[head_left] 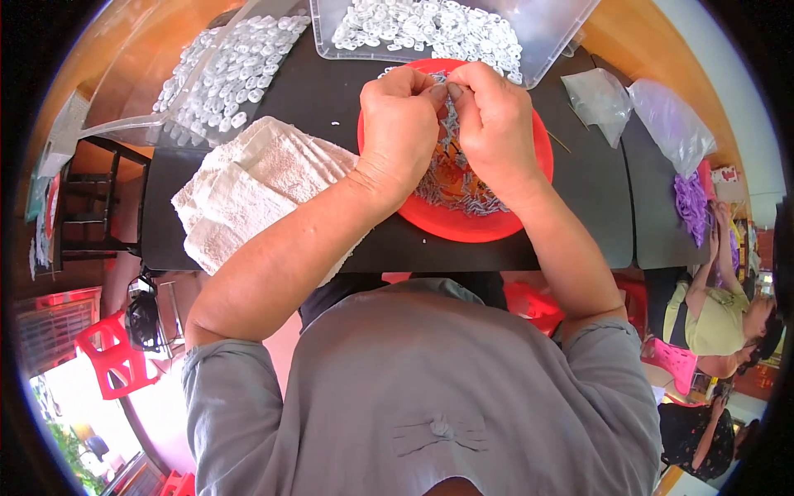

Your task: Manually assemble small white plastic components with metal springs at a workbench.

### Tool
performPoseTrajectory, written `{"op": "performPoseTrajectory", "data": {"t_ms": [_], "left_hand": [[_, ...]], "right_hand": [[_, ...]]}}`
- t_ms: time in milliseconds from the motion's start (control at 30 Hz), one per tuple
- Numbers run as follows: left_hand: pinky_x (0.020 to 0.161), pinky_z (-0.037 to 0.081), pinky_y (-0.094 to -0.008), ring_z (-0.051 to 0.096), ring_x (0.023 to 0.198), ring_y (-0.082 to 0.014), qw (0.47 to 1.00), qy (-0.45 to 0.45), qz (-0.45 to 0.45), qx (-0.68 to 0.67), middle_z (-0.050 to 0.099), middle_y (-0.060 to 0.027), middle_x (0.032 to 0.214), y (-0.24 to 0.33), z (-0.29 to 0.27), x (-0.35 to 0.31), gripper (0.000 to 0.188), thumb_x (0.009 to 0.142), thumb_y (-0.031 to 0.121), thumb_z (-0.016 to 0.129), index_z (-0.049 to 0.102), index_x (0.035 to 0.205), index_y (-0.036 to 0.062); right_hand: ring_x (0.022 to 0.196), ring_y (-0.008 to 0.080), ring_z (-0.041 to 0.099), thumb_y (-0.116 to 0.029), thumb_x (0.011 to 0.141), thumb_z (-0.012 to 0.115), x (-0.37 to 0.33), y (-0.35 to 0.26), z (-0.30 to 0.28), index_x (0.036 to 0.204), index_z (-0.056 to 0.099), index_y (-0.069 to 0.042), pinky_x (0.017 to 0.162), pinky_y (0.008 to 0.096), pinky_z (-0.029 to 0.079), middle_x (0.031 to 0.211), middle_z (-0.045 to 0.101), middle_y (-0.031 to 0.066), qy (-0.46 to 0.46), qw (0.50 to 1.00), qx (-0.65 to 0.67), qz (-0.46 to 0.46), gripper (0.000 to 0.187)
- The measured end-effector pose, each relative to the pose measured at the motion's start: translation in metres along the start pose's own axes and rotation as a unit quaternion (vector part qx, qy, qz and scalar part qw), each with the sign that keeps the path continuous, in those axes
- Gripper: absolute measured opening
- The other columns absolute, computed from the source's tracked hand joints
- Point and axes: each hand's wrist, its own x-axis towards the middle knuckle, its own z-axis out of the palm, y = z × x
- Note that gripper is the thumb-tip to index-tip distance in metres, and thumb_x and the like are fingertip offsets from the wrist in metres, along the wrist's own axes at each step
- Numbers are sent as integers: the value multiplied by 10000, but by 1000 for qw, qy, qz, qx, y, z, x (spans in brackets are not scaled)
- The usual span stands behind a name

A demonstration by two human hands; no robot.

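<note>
My left hand and my right hand meet over a red basin, fingertips nearly touching. Both are closed in a pinch, thumbs pressed to the fingers. Whatever sits between the fingertips is too small and covered to make out. Inside the basin lie many small grey pieces, spread thickest along its near side and beneath my fingers. Beyond the basin stands a clear plastic bin with many small white oval pieces in it.
A folded cream towel lies left of the basin on the dark table. A second clear container with white oval pieces is at the far left. Plastic bags and a purple bundle lie right. Other people sit beyond.
</note>
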Motion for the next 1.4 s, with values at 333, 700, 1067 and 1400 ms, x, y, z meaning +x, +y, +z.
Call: {"op": "performPoseTrajectory", "data": {"t_ms": [333, 700, 1067, 1400], "left_hand": [[349, 377, -257, 519, 491, -103, 995, 0, -64, -71, 563, -45, 664, 4, -17, 12, 167, 884, 124, 595, 599, 815, -28], [453, 403, -267, 508, 497, -106, 995, -18, -80, -59, 544, -43, 630, 3, -12, 12, 115, 834, 75, 611, 590, 791, -29], [413, 394, -242, 511, 493, -95, 995, -46, -78, -52, 554, -31, 647, 2, -14, 13, 113, 857, 97, 620, 604, 821, -9], [388, 397, -252, 534, 483, -123, 983, -8, -49, -175, 575, -50, 645, 10, -21, 21, 101, 864, 72, 616, 592, 835, -21]], "right_hand": [[636, 75, 554, -54, 870, 605, 28, 17, -5, 1003, 658, -3, 560, 242, 435, 745, 645, 18, -121, 961, 153, 196, 151], [786, 282, 644, -226, 773, 656, 140, 134, 96, 965, 707, -96, 724, 403, 481, 874, 699, 144, -243, 945, -220, 3, 238], [612, 101, 580, -149, 830, 647, 152, 176, 68, 983, 709, -40, 531, 224, 415, 745, 634, 8, -235, 950, 49, 197, 198], [624, 99, 597, -93, 887, 618, 100, 76, -14, 993, 665, 27, 495, 198, 393, 775, 631, 28, -155, 852, 347, 359, 167]]}}
